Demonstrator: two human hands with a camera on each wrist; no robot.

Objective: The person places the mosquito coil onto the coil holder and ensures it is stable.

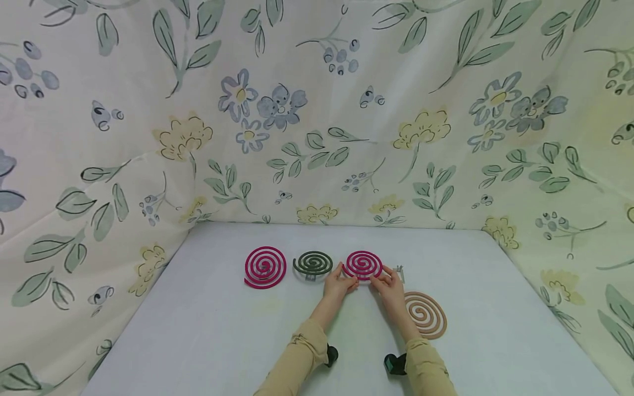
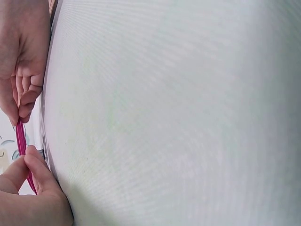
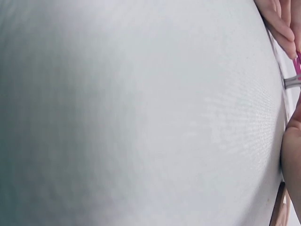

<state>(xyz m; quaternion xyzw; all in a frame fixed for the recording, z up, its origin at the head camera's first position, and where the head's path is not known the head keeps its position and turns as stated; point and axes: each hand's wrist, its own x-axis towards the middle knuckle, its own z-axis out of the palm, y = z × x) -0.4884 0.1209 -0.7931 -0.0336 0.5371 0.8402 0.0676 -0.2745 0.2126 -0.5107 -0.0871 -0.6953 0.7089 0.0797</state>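
Note:
A magenta mosquito coil (image 1: 363, 265) is held edge to edge between both hands toward the back of the white table. My left hand (image 1: 339, 283) pinches its left rim between thumb and fingers; my right hand (image 1: 390, 286) grips the lower right rim. Seen nearly edge-on in the left wrist view, the coil (image 2: 20, 139) shows as a thin strip between the two sets of fingertips. In the right wrist view, a grey metal stand (image 3: 292, 82) appears beneath the coil, between the hands.
Left of the hands, a second magenta coil (image 1: 264, 268) and a dark green coil (image 1: 313, 263) sit on small metal stands. Another metal stand (image 1: 400, 273) is just beyond the right hand. A tan coil (image 1: 421, 314) lies beside the right forearm. Floral cloth (image 1: 317, 165) hangs behind the table.

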